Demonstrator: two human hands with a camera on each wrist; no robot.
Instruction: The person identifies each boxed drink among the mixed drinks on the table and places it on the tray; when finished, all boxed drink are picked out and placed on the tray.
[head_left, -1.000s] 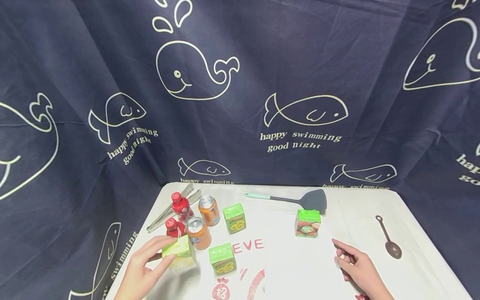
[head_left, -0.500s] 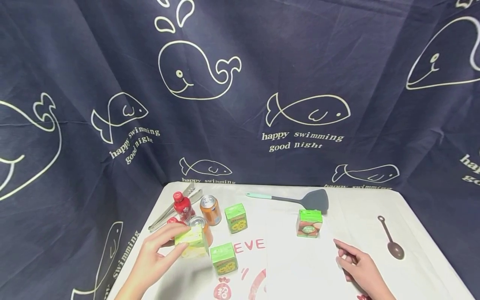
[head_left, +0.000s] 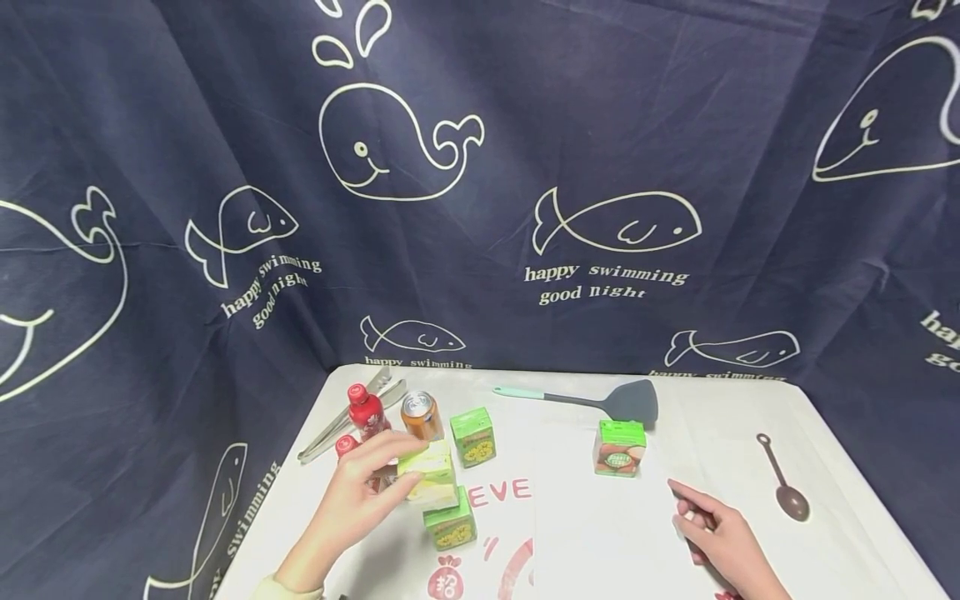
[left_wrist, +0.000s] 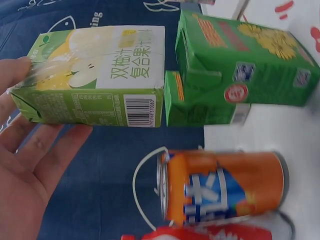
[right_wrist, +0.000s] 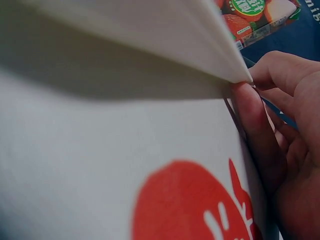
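Note:
In the head view my left hand (head_left: 348, 500) grips a pale green-and-yellow juice carton (head_left: 431, 483) between thumb and fingers, raised above the table. The left wrist view shows its pomelo print and barcode. Two green drink cartons, one farther back (head_left: 474, 439) and one nearer (head_left: 452, 527), stand by it; the held carton partly covers the nearer one. My right hand (head_left: 720, 533) pinches the edge of a white sheet-like thing (right_wrist: 220, 30) with thumb and index finger; its kind cannot be told. Beyond that hand stands a green-topped, red-fronted drink carton (head_left: 619, 450).
Left of the cartons stand an orange can (head_left: 422, 414), a red bottle (head_left: 365, 412) and another red-capped bottle (head_left: 346, 446), partly hidden by my left hand. Metal tongs (head_left: 324, 439) lie beside them. A spatula (head_left: 628, 402) lies at the back, a brown spoon (head_left: 791, 502) at right.
My left hand has carried the pale juice carton to the right, past the bottles and cans, until it overlaps the nearer green carton in view. My right hand stays in place.

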